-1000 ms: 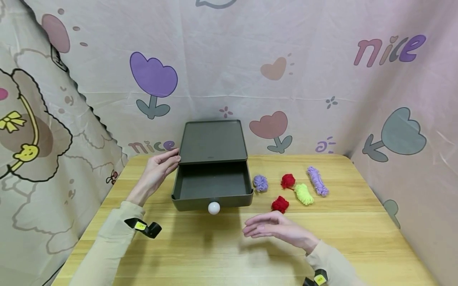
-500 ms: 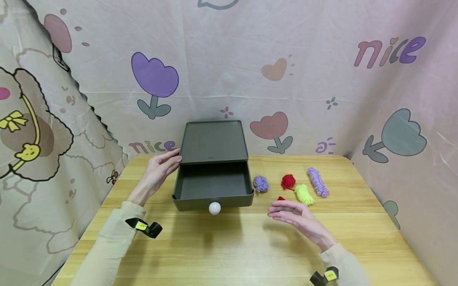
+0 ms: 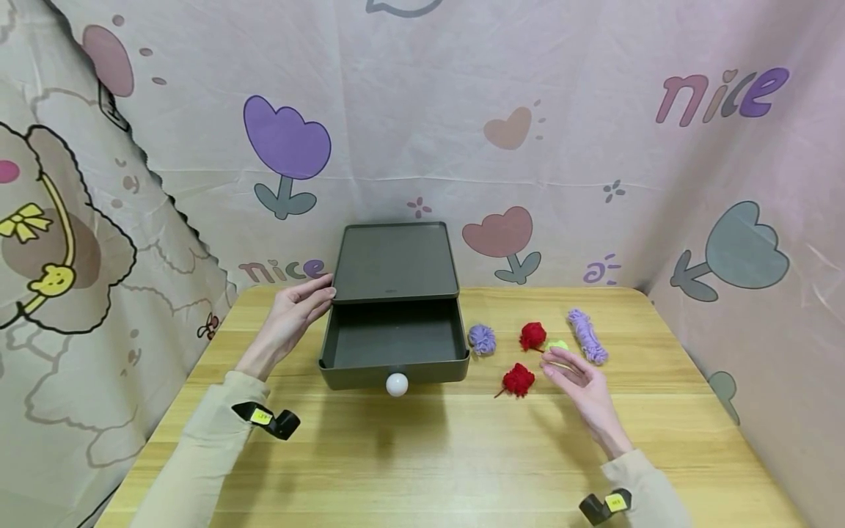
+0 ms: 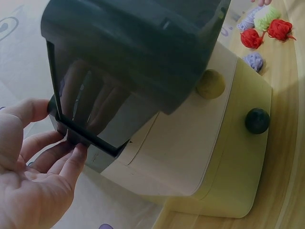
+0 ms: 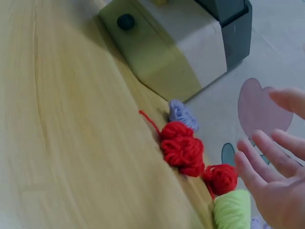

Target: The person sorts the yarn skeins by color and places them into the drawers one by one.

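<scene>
A drawer box stands on the table, its dark grey top drawer (image 3: 394, 345) pulled out and a white knob (image 3: 397, 384) on the front. My left hand (image 3: 290, 323) rests its fingertips against the left side of the box near the dark lid (image 3: 396, 262). My right hand (image 3: 584, 392) hovers with loosely bent fingers at the yellow-green yarn skein (image 3: 557, 345), hiding most of it in the head view. In the right wrist view nothing lies between its fingers. Two red yarn balls, one farther (image 3: 532, 336) and one nearer (image 3: 518, 380), lie just left of that hand.
A purple yarn ball (image 3: 482, 339) lies close to the box's right side. Farther right is a long purple skein (image 3: 587, 336). Below the grey drawer are a white drawer (image 4: 167, 152) and a yellow one (image 4: 238, 162). A printed curtain (image 3: 396, 132) hangs behind the table (image 3: 396, 469).
My right hand has moved right and away from me, past the nearer red yarn ball to the yellow-green skein. The left hand has stayed against the box.
</scene>
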`<state>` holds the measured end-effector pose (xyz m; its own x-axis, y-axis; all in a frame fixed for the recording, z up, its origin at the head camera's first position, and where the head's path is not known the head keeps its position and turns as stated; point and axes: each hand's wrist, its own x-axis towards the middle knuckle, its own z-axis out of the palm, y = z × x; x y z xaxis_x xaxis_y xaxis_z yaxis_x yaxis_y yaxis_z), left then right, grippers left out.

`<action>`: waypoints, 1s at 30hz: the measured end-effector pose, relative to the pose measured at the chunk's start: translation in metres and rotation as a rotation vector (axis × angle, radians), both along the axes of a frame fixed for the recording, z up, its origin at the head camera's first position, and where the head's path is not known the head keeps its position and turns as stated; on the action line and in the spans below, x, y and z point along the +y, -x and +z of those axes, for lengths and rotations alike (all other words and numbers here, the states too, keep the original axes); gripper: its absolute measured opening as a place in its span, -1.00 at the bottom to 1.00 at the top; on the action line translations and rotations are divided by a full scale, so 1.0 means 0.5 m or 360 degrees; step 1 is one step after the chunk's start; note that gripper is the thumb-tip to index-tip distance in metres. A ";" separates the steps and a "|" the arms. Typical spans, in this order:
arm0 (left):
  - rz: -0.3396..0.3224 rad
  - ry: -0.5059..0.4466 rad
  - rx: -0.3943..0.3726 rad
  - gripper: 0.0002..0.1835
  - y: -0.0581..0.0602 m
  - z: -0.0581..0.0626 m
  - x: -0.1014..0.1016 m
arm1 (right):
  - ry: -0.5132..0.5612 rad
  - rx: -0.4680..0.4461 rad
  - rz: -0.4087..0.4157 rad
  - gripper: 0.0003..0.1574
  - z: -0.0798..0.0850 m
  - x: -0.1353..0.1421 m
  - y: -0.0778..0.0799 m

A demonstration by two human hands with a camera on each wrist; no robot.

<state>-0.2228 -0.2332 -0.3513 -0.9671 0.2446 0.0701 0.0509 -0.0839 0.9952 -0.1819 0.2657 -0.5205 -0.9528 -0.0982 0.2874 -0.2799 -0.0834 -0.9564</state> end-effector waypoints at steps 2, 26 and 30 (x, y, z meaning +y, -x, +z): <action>0.0007 -0.0001 -0.0002 -0.39 0.000 0.000 0.000 | 0.0030 0.0021 -0.0125 -0.32 -0.009 0.003 0.004; 0.0009 0.0009 -0.0019 -0.39 0.000 0.001 0.000 | -0.0660 -0.0299 -0.1057 -0.21 0.038 -0.032 -0.017; 0.0000 0.0004 -0.0020 -0.39 -0.001 0.001 0.001 | -0.0745 -0.0312 -0.1059 -0.20 0.028 -0.028 -0.009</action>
<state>-0.2225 -0.2328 -0.3506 -0.9679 0.2448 0.0573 0.0384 -0.0812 0.9960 -0.1775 0.2515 -0.5063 -0.8825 0.4344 0.1801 0.0446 0.4586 -0.8875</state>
